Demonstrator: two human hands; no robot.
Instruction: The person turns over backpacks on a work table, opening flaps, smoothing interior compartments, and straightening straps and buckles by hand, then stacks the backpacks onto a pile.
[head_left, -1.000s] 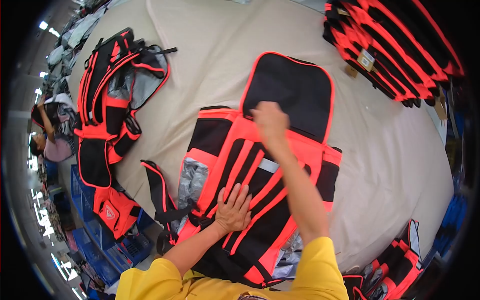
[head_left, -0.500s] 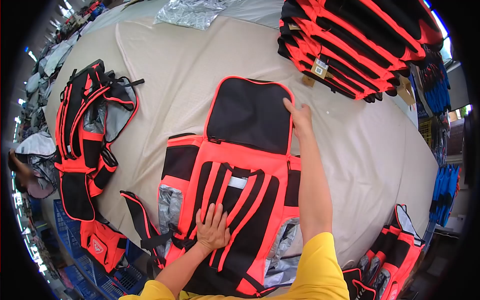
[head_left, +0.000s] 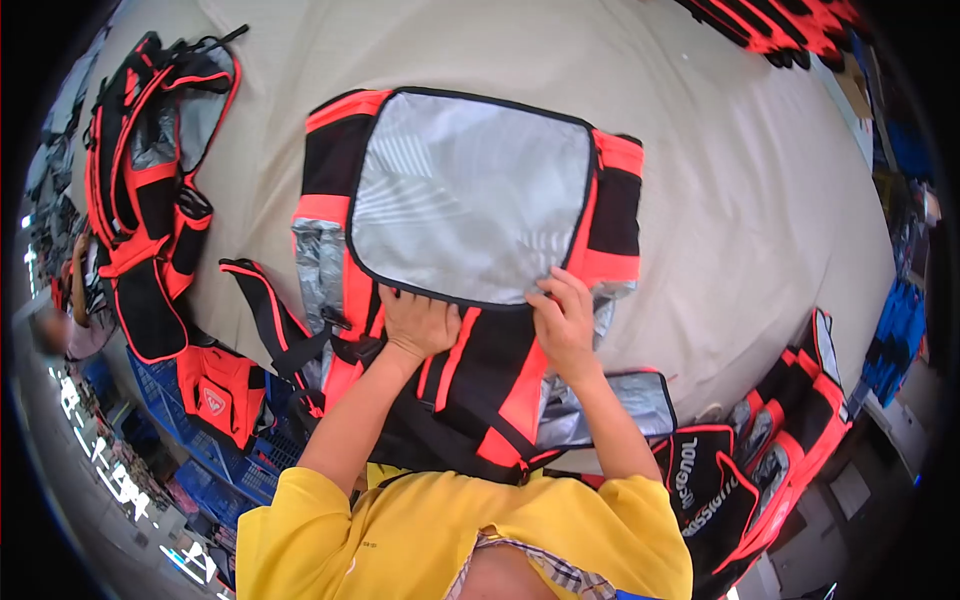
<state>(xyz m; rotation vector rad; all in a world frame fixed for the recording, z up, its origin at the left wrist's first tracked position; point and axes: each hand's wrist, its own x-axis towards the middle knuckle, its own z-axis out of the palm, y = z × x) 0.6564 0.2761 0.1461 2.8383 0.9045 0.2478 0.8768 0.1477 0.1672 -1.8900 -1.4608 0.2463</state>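
A red and black backpack (head_left: 510, 370) lies on the cloth-covered table in front of me. Its top flap (head_left: 470, 195) is folded down over the body, with the silver lining facing up. The fingertips of my left hand (head_left: 420, 322) go under the flap's near edge, left of its middle. At the near right corner my right hand (head_left: 563, 315) pinches that edge between thumb and fingers. Silver side pockets and a black strap (head_left: 300, 355) show beside the bag's left side.
Another red and black bag (head_left: 150, 190) lies at the left, above blue crates (head_left: 205, 480). More bags (head_left: 790, 440) are at the lower right, and a stack (head_left: 780, 25) is at the upper right. A person (head_left: 88, 325) is at the far left.
The flap has swung over toward me, from black side up to silver side up. My left hand has moved up to its edge, and my right hand has come down with its corner.
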